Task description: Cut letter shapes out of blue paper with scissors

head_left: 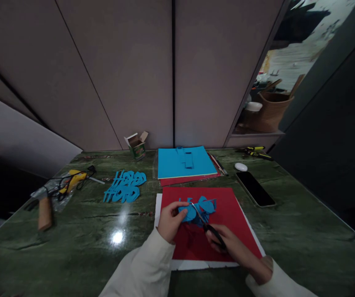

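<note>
Blue paper is pinched in the left fingers, likely for steadiness. Right fingers grip the scissors, angled toward it.

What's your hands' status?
Left hand pinching blue paper cutout. Right hand gripping black-handled metal scissors, blades at cutout. Other blue pieces alongside, rectangular red sheet beneath.

head view: worn on head | faces forward, down | close above tabletop | panelled wall beyond
</note>
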### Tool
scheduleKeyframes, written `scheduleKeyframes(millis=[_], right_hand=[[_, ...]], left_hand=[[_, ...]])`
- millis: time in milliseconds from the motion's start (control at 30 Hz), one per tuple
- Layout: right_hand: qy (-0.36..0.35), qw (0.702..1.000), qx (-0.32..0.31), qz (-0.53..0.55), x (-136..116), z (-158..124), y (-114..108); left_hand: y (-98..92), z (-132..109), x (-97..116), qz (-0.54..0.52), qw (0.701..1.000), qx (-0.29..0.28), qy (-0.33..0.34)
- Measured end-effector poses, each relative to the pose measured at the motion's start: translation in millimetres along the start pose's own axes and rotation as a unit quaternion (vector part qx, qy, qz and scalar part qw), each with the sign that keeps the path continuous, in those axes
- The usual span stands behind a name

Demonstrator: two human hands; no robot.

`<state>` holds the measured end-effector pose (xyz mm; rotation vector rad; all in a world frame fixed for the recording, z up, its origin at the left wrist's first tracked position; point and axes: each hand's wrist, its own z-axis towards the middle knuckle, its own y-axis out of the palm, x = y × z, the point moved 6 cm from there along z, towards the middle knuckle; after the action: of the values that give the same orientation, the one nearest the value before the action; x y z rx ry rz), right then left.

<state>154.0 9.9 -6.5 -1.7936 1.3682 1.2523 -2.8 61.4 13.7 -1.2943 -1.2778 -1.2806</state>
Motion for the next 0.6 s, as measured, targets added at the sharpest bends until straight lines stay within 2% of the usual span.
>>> scheduleKeyframes(millis=[267,600], right_hand=[[0.041,0.997,0.039,0.045,7.2,-0.8,-3.5],[0.01,1.0,0.013,0.011,10.6,3.7,-1.9]], left_hand=[[-2.6,1.0,-3.2,-0.026,0.999,0.027,0.016],[-1.7,2.0,-4.2,-0.022,0.999,0.018,0.017]])
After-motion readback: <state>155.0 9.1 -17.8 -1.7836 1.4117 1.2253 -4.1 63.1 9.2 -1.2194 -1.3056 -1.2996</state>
